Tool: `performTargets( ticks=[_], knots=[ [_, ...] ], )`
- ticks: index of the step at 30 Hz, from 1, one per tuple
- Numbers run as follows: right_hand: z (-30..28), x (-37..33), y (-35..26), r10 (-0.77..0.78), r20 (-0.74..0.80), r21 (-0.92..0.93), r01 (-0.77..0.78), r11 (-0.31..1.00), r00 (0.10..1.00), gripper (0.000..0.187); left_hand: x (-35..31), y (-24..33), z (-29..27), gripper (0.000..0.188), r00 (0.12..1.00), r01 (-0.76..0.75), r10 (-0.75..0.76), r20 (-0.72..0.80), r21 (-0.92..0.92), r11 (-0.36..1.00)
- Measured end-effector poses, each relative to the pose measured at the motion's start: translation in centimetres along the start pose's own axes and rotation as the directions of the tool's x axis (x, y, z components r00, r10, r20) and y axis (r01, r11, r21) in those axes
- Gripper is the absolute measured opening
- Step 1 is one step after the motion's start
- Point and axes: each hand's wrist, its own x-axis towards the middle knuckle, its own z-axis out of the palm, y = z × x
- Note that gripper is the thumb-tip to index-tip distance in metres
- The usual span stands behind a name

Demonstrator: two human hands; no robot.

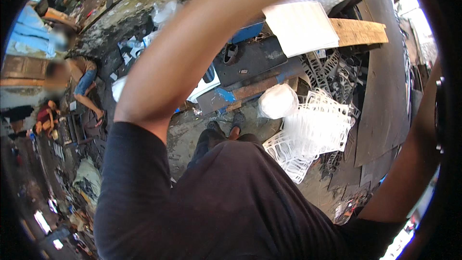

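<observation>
My left forearm (192, 43) is raised and reaches across the view toward the upper right, blurred by motion. Its hand lies beyond the top edge. On the right my other arm (409, 168) is lifted too, with a dark band at the rim, and that hand is also outside the picture. Below the left forearm stands a low dark workbench (260, 60). A stack of white sheets (301, 29) lies at its right end. Nearer me are a round white plastic-wrapped bundle (278, 101) and white sheets with cut-out holes (320, 125).
A wooden plank (361, 32) juts out behind the white stack. Large dark sheets (380, 91) lean at the right, beside a heap of black cut-out scraps (332, 70). At the far left sits a person in blue shorts (86, 82). Dark footwear (236, 119) shows on my feet.
</observation>
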Motion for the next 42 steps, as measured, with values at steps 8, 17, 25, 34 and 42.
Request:
performTargets(
  ticks=[8, 17, 25, 34, 42],
  knots=[
    [-6.3, -0.1, -12.6, -0.197, -0.172, 0.14, 0.222, 0.965, 0.965, 0.035, -37.3, 1.2, -14.2, 0.067, 0.458, 0.517, -0.828, 0.323, 0.661, 0.544],
    [20.3, -9.8, -32.3, -0.422, 0.553, 0.805, -0.592, 0.047, 0.718, 0.036, -39.6, -4.4, -13.3, 0.033, 0.189, 0.033, -0.622, 0.76, 0.628, 0.778],
    [28.5, -9.2, -35.2, -0.318, 0.73, 0.392, -0.751, -0.531, 0.605, 0.034, -39.2, -4.2, -16.0, 0.048, -0.245, 0.573, -0.805, 0.541, 0.75, 0.33],
    [28.0, -9.3, -36.0, -0.359, 0.659, 0.516, -0.745, -0.422, 0.661, 0.037, -47.5, -11.4, -12.5, 0.03, -0.229, 0.923, -0.961, 0.153, 0.347, -0.165],
    [24.9, -12.2, -39.5, -0.4, 0.7, 0.408, -0.791, -0.457, 0.592, 0.037, -40.5, -8.4, -14.0, 0.073, -0.457, 0.879, -0.889, -0.012, 0.148, -0.453]
  ],
)
